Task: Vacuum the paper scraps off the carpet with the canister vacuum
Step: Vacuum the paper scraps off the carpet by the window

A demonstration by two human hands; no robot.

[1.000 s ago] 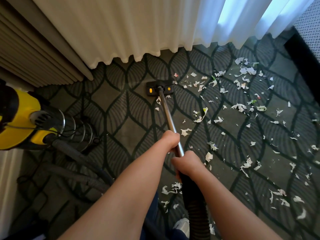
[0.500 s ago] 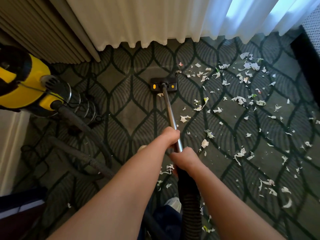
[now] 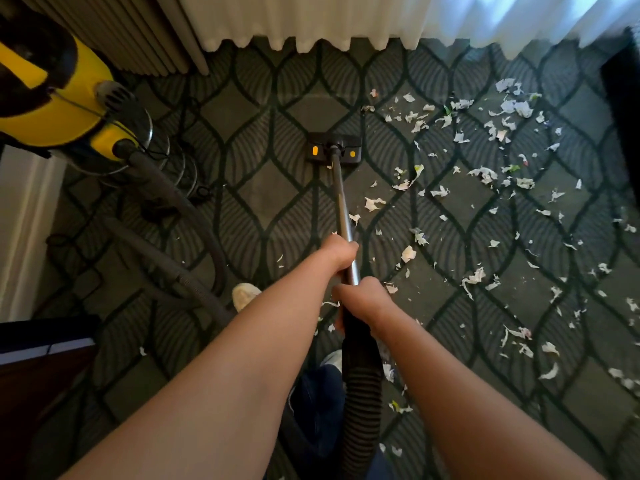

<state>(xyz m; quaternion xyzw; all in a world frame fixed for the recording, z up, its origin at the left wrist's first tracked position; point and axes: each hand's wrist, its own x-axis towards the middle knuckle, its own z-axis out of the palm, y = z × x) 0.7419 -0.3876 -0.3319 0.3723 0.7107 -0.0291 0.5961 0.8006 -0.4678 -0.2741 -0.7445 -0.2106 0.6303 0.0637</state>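
My left hand [image 3: 338, 251] grips the metal wand [image 3: 341, 206] of the vacuum, and my right hand [image 3: 364, 299] grips it just below, where the black ribbed hose [image 3: 362, 393] joins. The black floor nozzle [image 3: 334, 147] with two yellow marks lies flat on the patterned carpet [image 3: 263, 188], straight ahead. White paper scraps [image 3: 485, 174] lie scattered over the carpet to the right of the nozzle and wand. The yellow canister vacuum [image 3: 65, 98] stands at the upper left, its grey hose [image 3: 180, 206] looping across the floor.
White curtains [image 3: 311, 19] hang along the far wall, with beige drapes [image 3: 138, 32] at the left. A dark furniture edge [image 3: 623, 109] stands at the far right. My shoe [image 3: 245, 295] shows left of my arms. A dark object [image 3: 38, 368] sits at the lower left beside a white wall [image 3: 20, 230].
The nozzle has been drawn back toward me, away from the curtain, over scraps that lay near it. The view has shifted, so the canister appears higher.
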